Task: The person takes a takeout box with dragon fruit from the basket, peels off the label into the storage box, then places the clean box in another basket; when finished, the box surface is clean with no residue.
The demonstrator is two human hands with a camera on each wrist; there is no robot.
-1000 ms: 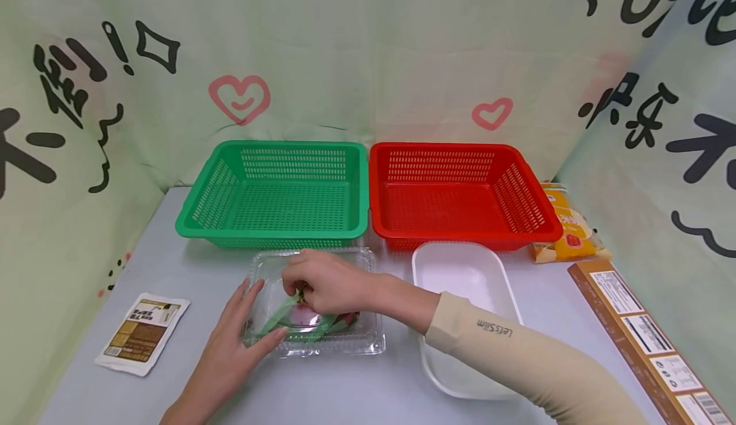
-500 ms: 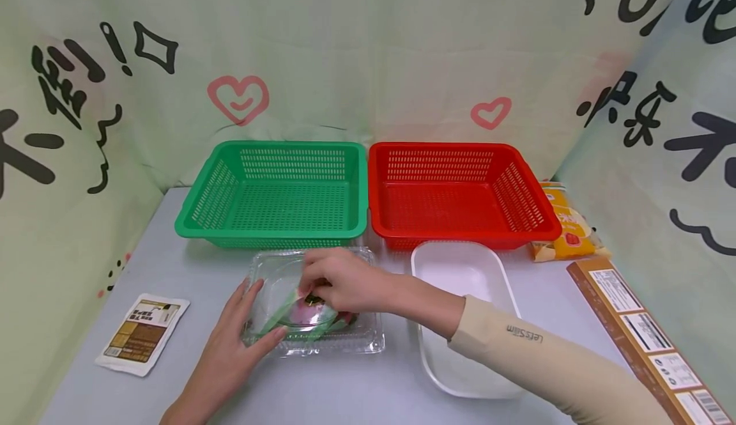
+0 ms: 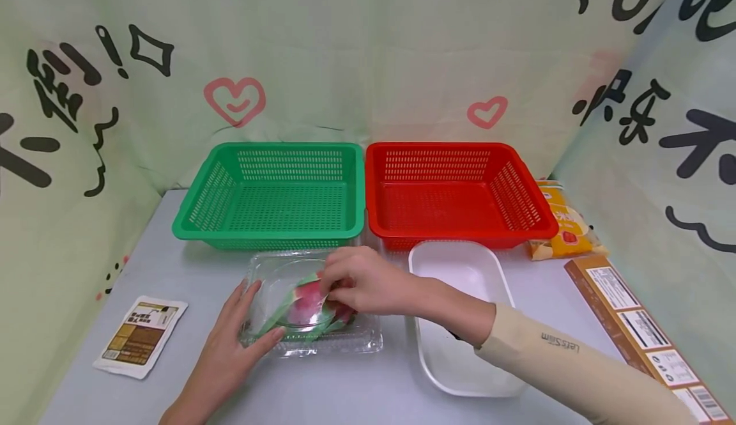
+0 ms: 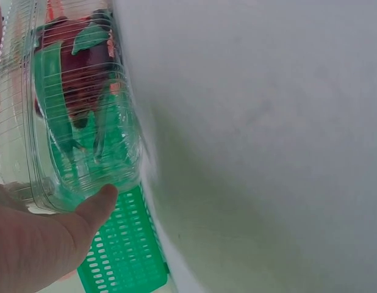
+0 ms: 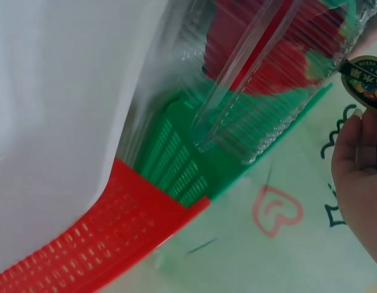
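Note:
A clear plastic clamshell container (image 3: 359, 343) lies closed on the table, with a pink-red fruit that has long green scales, a dragon fruit (image 3: 306, 303), inside. My left hand (image 3: 230, 335) rests against the container's left side, fingers spread and straight, its thumb touching the front edge. Above the lid, my right hand (image 3: 368, 282) has its fingers curled and pinches a dark oval label (image 5: 366, 82) with a fruit picture, best seen in the right wrist view. A short black strip runs from the label to the container's edge. The head view hides the label behind the fingers.
Behind the container stand a green basket (image 3: 201, 236) and a red basket (image 3: 460, 238). A white tray (image 3: 422, 355) lies at its right. Further right are a yellow snack bag (image 3: 566, 227) and a long brown box (image 3: 627, 329). A white-and-brown pouch (image 3: 142, 337) lies at left.
My right hand has moved to the right across the lid, uncovering more of the dragon fruit. My left hand keeps its place on the container.

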